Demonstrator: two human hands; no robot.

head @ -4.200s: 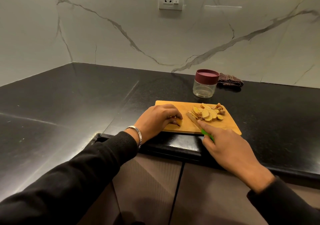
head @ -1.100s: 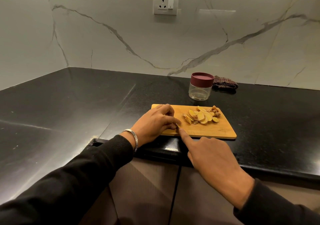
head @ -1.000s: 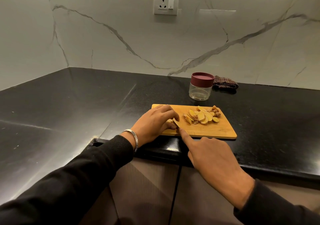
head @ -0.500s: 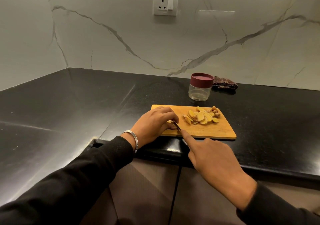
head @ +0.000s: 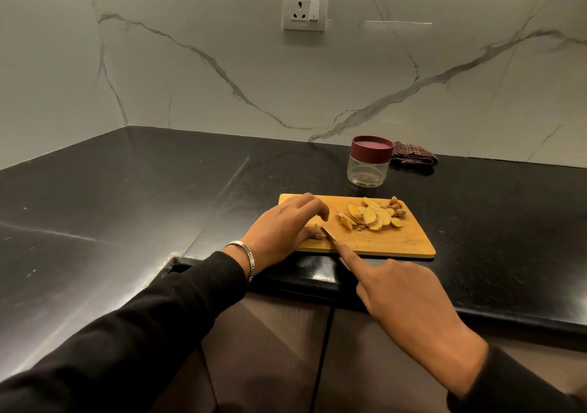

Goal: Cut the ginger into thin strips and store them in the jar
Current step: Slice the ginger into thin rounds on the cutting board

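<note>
The left hand (head: 282,226) curls its fingers over a small piece of pale yellow ginger (head: 317,229) at the near-left corner of the rectangular wooden cutting board (head: 409,241), pinning it so it cannot slide. The right hand (head: 403,295) grips a knife (head: 328,234), forefinger stretched along the blade's spine to steer thin cuts, its handle hidden. Cut ginger slices (head: 371,217) are heaped on the board's far side, clear of the blade, and the clear jar with a maroon lid (head: 370,161) waits closed on the black surface (head: 158,190) just behind.

Folded checked cloth (head: 413,156) lies on black countertop (head: 127,190) against marble wall; wall socket (head: 305,9) above.

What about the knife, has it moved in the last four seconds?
Yes. Against the board, the knife has moved left, from beside the slices to the ginger that the left hand holds.
</note>
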